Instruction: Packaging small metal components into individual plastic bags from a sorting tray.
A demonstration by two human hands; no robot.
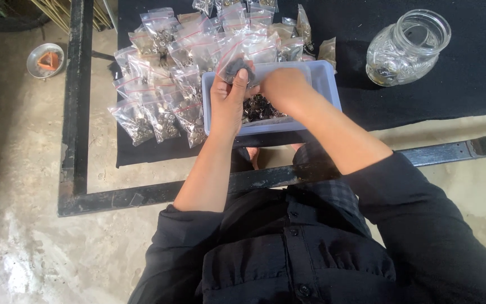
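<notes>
My left hand holds a small clear zip bag with dark metal pieces in it, above the near left part of a pale blue plastic tray. My right hand is closed over the tray, fingers down among the small dark metal parts lying in it; whether it grips any is hidden. A pile of filled clear zip bags with red seal strips lies on the black cloth left of and behind the tray.
A clear glass jar holding some metal parts lies tilted on the cloth at the right. A black metal frame runs around the cloth. A small metal bowl sits on the concrete floor at the far left.
</notes>
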